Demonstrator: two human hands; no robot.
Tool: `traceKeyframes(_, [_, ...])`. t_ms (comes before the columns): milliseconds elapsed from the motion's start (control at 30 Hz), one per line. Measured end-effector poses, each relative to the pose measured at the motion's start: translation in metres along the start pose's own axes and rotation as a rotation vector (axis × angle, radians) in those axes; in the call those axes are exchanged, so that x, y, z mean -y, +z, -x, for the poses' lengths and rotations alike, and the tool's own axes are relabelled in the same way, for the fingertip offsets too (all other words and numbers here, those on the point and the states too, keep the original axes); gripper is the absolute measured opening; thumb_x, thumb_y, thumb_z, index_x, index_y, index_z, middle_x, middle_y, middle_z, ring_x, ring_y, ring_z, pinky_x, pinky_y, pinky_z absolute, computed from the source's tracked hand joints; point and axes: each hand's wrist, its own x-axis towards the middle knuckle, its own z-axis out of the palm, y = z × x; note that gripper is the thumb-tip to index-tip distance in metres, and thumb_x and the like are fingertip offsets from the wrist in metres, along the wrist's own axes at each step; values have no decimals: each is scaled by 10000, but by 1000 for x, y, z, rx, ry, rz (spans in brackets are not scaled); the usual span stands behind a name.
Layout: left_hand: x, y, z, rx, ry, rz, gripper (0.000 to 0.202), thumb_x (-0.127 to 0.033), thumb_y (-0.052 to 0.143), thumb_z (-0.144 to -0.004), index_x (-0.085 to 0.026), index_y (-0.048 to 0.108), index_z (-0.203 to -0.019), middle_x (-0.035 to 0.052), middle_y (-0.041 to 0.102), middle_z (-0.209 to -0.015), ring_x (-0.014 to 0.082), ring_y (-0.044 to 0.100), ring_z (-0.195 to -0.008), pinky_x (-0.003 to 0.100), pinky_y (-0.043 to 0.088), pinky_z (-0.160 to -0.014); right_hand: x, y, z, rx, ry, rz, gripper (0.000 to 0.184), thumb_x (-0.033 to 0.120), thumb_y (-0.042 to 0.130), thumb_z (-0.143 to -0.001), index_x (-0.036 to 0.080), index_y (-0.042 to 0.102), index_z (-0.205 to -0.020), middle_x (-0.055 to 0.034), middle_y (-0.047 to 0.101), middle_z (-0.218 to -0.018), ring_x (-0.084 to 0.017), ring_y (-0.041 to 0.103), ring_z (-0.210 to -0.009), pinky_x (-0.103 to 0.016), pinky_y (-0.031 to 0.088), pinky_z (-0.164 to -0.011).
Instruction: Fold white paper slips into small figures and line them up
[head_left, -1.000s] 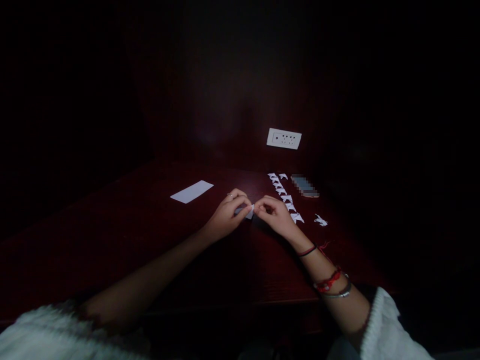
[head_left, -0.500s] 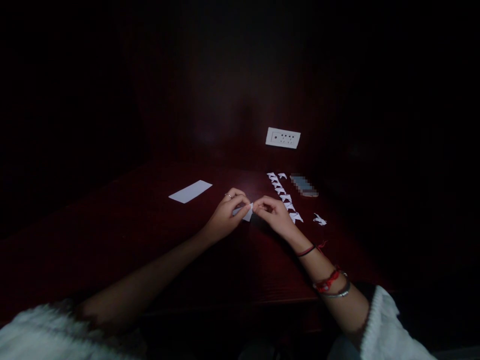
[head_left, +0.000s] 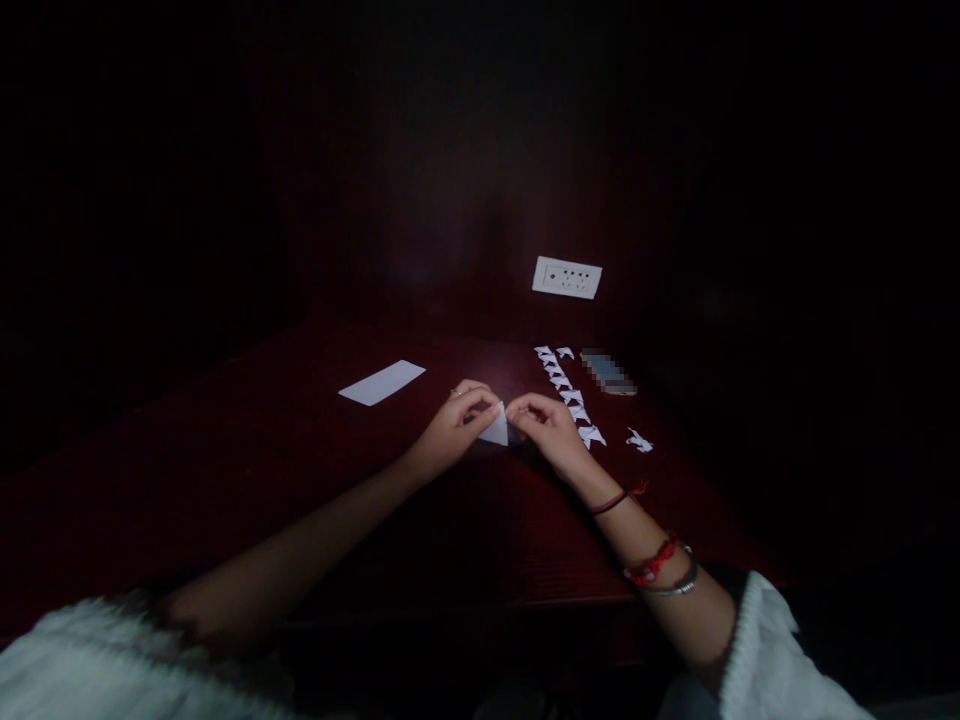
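Between my hands is a small folded piece of white paper (head_left: 495,430), now roughly triangular with one point up. My left hand (head_left: 456,425), a ring on one finger, pinches it near its top between thumb and fingers. Close against the paper's right edge, the thumb and fingertips of my right hand (head_left: 547,425) are drawn together; whether they grip the edge is too small to tell. Just beyond the right hand runs a row of small folded white paper pieces (head_left: 556,376).
A flat white paper strip (head_left: 382,383) lies left on the dark red table (head_left: 247,440). At the right are a phone (head_left: 609,372), a separate folded piece (head_left: 565,353) and a crumpled-looking white paper shape (head_left: 639,440). A socket plate (head_left: 567,278) is on the wall behind.
The held paper has turned and now shows a larger triangular face below my left fingertips. Both hands stay in nearly the same place; the things on the table have not moved.
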Motion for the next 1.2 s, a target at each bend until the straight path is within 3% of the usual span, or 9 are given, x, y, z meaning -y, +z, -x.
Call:
traceKeyframes(233, [2, 1, -1, 3, -2, 3, 138, -211, 393, -787, -153, 493, -713, 15, 441, -779, 129, 436, -782, 256, 390, -682, -3, -2, -2, 25, -29, 113, 113, 261, 484, -684, 154, 514, -706, 27, 440, -577, -68, 386, -509, -188, 316, -481])
traceKeyframes(567, [14, 2, 0, 12, 6, -99, 59, -213, 475, -740, -170, 515, -742, 28, 468, -871, 150, 456, -839, 292, 388, -719, 3, -8, 2, 1, -230, 557, 129, 224, 390, -768, 167, 493, -715, -7, 461, -679, -110, 418, -648, -223, 328, -605])
traceKeyframes(933, [5, 0, 0, -3, 85, -194, 45, -168, 437, -763, -164, 477, -742, 20, 450, -896, 135, 441, -868, 287, 335, -796, 8, -3, 1, 24, -260, 599, 157, 247, 342, -801, 169, 454, -723, -14, 467, -708, -113, 426, -671, -225, 331, -621])
traceKeyframes(1200, [16, -9, -4, -151, 12, -187, 61, -166, 426, -768, -160, 439, -709, 15, 446, -842, 125, 438, -804, 249, 371, -722, -2, -18, -1, -126, -215, 564, 164, 278, 355, -794, 173, 455, -718, 5, 442, -648, -105, 418, -617, -216, 329, -586])
